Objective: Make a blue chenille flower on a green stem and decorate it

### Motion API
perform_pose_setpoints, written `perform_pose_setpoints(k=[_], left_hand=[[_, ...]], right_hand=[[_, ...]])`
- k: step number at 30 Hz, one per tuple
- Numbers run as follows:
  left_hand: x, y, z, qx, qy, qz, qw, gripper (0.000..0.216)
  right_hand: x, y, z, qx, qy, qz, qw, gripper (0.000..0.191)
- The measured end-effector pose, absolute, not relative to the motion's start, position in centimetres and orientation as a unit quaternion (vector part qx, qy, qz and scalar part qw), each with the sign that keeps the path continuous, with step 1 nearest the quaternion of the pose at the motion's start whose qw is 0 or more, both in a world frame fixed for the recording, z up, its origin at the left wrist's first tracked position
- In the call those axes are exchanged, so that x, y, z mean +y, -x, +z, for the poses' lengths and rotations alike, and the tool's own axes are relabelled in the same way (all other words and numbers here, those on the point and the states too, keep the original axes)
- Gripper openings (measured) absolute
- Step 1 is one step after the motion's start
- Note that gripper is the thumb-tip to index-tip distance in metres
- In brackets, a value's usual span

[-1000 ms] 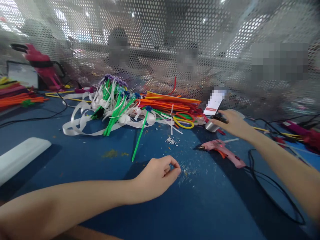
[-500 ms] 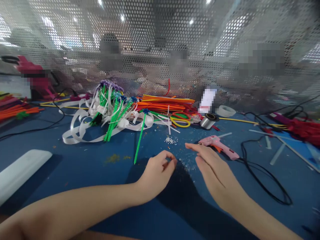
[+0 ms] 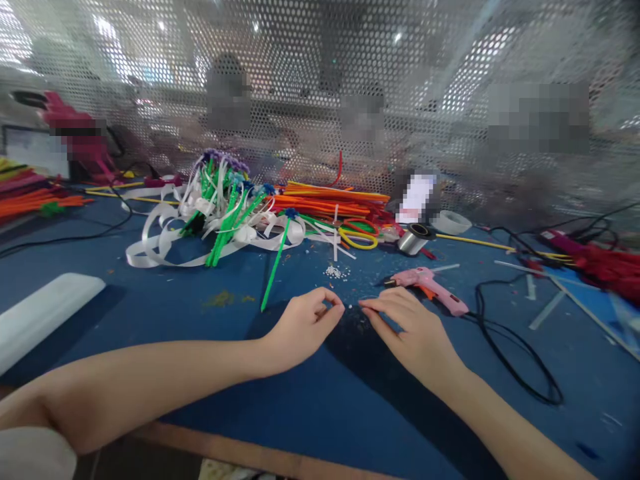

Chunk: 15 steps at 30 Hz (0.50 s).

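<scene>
My left hand (image 3: 305,325) rests on the blue table (image 3: 165,320) with thumb and forefinger pinched together; whatever sits between them is too small to name. My right hand (image 3: 405,327) lies just to its right, fingers stretched out and close together, fingertips almost meeting the left hand's. A tiny white bead (image 3: 350,307) shows between the two hands. A small heap of white beads (image 3: 333,271) lies just beyond them, and a pink glue gun (image 3: 430,289) lies right of the right hand.
A pile of white ribbon and green pipe-cleaner stems (image 3: 220,217) and orange pipe cleaners (image 3: 330,200) lies at the back. A silver tape roll (image 3: 414,239), a black cable (image 3: 520,347) and a white tray (image 3: 40,313) are around. A perforated screen (image 3: 320,80) closes the back.
My right hand has come back from the silver roll at the far right and settled beside the left hand. The left hand has stayed pinched in place.
</scene>
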<state>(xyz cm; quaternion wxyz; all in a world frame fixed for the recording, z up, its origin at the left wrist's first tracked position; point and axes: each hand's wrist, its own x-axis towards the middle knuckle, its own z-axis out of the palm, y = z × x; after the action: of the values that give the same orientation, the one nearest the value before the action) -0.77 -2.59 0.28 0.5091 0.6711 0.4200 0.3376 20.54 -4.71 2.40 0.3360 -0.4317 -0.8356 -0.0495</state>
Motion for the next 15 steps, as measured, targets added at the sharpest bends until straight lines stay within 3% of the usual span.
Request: perform_pose_setpoints(k=[7,15], left_hand=[[-2.61,0.85,-0.06,0.419,-0.677,0.348,0.496,0.022],[-2.72,0.90,0.01,0.413,-0.666,0.365,0.503,0.019]], right_hand=[[-5.32,-20.35,1.99,-0.835,0.443,-0.028,0.324,0.025],[-5.69,-20.09,1.97,-0.829,0.445,0.007,0.338,0.010]])
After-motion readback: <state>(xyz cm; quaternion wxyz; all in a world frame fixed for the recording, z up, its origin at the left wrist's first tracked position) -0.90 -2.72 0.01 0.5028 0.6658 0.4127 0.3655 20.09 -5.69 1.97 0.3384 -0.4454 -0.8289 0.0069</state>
